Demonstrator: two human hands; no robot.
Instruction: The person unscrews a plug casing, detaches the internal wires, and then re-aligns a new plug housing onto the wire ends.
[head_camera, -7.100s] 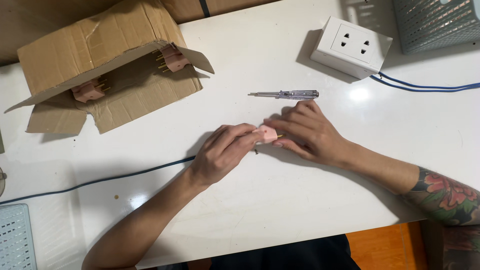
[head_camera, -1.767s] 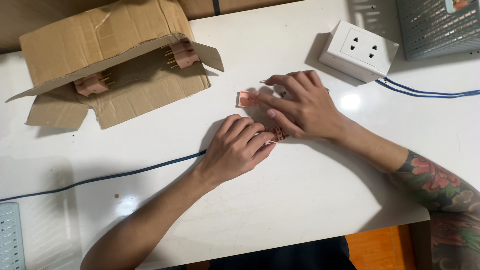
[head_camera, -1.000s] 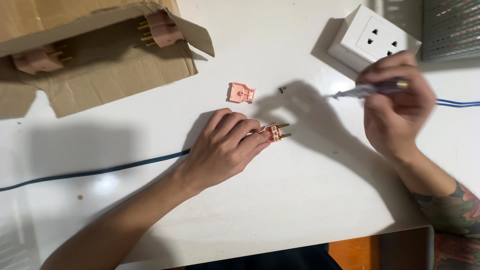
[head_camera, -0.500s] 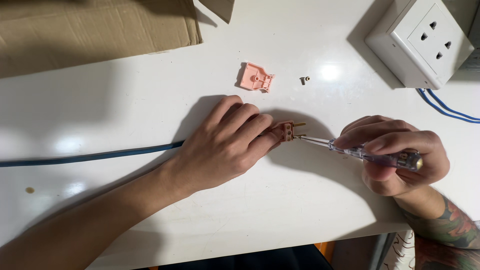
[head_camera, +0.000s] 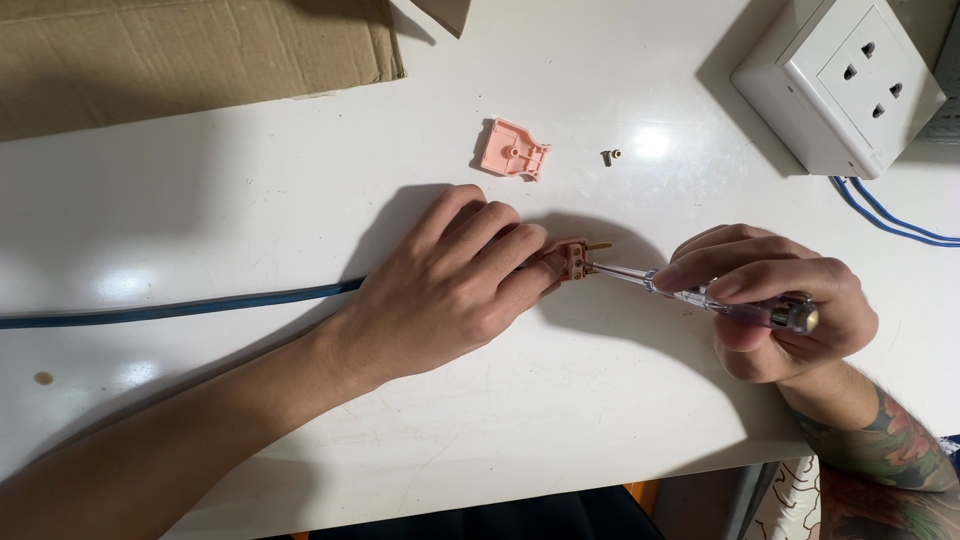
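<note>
Left hand (head_camera: 450, 280): closed over the open plug body (head_camera: 572, 260), pinning it flat on the white surface (head_camera: 560, 420), fingertips just behind the brass prongs.
Right hand (head_camera: 770, 300): wrapped around the clear-handled screwdriver (head_camera: 700, 296), thumb and forefinger pinching the shaft end of the handle.
Screwdriver tip: set against the exposed inner face of the plug body, beside the prongs; exact screw under it too small to tell.
Cable (head_camera: 180, 308): dark blue, running left from under the left hand along the surface.
Plug cover (head_camera: 512, 150): pink, lying apart above the hands, inner side up.
Loose screw (head_camera: 608, 156): just beside the cover, well clear of the hands.
Wall socket block (head_camera: 845, 85): white, upper right, untouched.
Cardboard box (head_camera: 190, 50): upper left, out of the work.
Step in hand: likely working a terminal screw inside the opened plug.
Next move calls for: steady downward pressure, tip kept seated in the slot, plug body held from rolling.
</note>
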